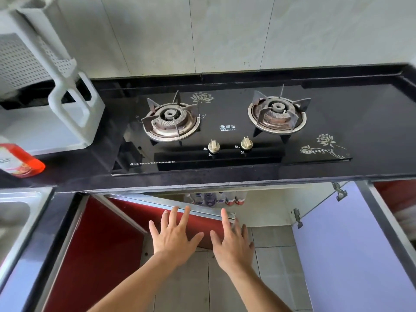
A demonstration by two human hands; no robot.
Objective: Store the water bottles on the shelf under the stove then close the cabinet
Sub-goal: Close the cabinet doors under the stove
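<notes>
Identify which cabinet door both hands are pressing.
The red door on the left; left hand and right hand lie flat on it. The lilac door hangs untouched.

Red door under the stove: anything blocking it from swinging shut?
Nothing visible. Both hands, left and right, lie flat on the red door; the bottles sit back on the shelf, behind it.

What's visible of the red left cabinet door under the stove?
The glossy red cabinet door with a silver metal frame hangs under the black countertop, partly open and swung toward the opening. Both hands lie flat with spread fingers: the left hand on its red panel, the right hand at its free edge. Bottles show behind its top rail.
</notes>
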